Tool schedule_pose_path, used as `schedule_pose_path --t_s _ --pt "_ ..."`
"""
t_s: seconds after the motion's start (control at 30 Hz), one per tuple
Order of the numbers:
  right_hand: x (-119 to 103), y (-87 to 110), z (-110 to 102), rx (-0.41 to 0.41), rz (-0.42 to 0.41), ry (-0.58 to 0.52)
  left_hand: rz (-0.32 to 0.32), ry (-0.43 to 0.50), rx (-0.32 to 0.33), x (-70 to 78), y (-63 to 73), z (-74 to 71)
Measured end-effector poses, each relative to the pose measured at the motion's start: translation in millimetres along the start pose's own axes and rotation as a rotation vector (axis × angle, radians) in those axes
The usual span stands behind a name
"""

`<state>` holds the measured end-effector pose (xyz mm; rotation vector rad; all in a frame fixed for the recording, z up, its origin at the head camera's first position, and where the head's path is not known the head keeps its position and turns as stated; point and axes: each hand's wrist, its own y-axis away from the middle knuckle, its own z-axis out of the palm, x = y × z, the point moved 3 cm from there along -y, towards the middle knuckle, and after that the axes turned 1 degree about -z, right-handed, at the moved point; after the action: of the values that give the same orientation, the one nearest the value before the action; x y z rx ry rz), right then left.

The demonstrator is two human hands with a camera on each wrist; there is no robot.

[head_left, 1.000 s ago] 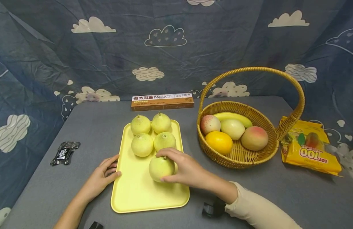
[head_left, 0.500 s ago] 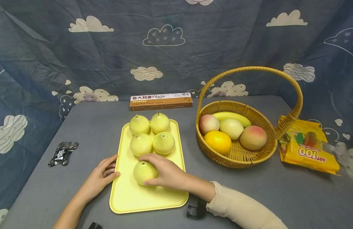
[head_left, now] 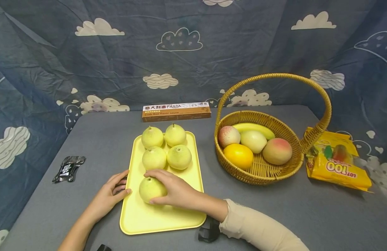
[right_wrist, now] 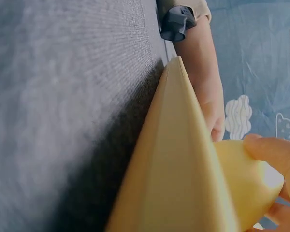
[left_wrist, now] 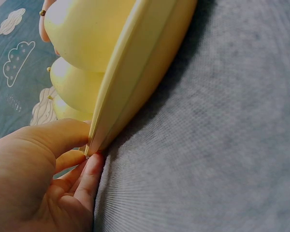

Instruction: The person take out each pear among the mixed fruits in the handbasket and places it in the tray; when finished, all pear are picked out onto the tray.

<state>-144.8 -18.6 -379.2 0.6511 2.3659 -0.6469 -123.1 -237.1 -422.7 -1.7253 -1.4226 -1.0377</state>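
The right hand (head_left: 177, 191) had its fingers (head_left: 155, 173) curled over a pale green pear (head_left: 151, 189), thumb low on the near side, so the fruit was gripped from above and from its right. That pear sat on the near half of the yellow tray (head_left: 162, 219), left of middle, right under the palm. Looked like a grip meant to keep a round thing from rolling off on its own.

Over on the left, the left hand (head_left: 110, 195) was at the tray's left rim. From the wrist view the thumb (left_wrist: 58, 137) lay on top of the rim and the fingertips (left_wrist: 89, 169) tucked under the edge, so it was pinching the rim, probably to stop the tray sliding on the desk (head_left: 96, 139).

Just past the right fingers, four more pears (head_left: 166, 146) stood packed in a two-by-two block at the far end of the tray, touching each other. The held pear was just short of them.

Further out to the right: a wicker basket (head_left: 265, 174) with mixed fruit, then a yellow snack bag (head_left: 337, 164). A flat pasta box (head_left: 176, 111) lay beyond the tray, and a small black packet (head_left: 69, 168) well off to the left.
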Motion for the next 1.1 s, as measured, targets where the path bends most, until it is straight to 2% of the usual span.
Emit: schedule_pose_path --t_s 0.13,0.27,0.47,0.57,0.8,0.97,1.1 --pt "-2 1.9 -6 -0.009 -0.019 -0.018 -0.007 0.005 -0.002 -0.2 0.0 -0.3" --pt "-7 9.5 -24 0.032 -0.067 -0.038 -0.014 0.003 -0.002 -0.9 -0.3 -0.1" --pt "-11 33.4 -71 0.185 -0.147 0.004 -0.018 0.002 0.000 -1.3 -0.2 -0.2" --pt "-7 49.2 -95 0.282 -0.141 0.034 -0.021 0.002 0.000 -0.8 0.1 -0.1" --pt "15 82.0 -145 0.523 -0.077 0.104 -0.025 0.007 -0.003 -1.1 0.4 -0.2" --pt "40 101.3 -170 0.626 0.071 0.165 -0.014 0.004 0.002 -1.2 0.1 -0.7" --pt "59 113.1 -182 0.671 0.196 0.175 -0.005 0.006 0.004 -0.8 0.0 -0.9"
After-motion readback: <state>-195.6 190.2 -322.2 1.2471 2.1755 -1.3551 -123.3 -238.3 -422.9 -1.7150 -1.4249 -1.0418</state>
